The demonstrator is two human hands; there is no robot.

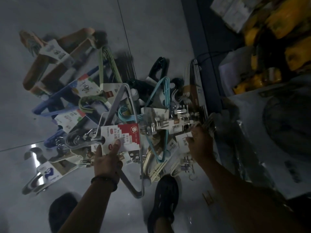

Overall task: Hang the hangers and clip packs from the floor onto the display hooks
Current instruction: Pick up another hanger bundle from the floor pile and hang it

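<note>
Looking down past my arms at the grey tiled floor, I see the whole heap of hanger and clip packs lying there, none of it off the ground except what I have in my left hand.

My left hand grips the grey hanger pack. My thumb is pressed flat on the near edge of its red and white label card and my fingers are curled behind it. The pack's triangle runs from the middle of the heap back to a point near my feet.

My right hand is down in the right side of the heap, fingertips among the cream hangers and touching a white card. It is dim there, and I cannot tell whether those fingers have closed on anything.

The clip packs sit in the middle of the heap, just left of my right hand. The teal hangers lie across them. Farther off are the black hangers and the white hangers. To the far left lie the green hangers, the blue hangers and the wooden hangers. A silver pack lies near left, apart from the rest.

My dark shoe stands just near of the heap (the other foot is only a dark blur at the near left). Yellow packs fill the shelving at the far right.
</note>
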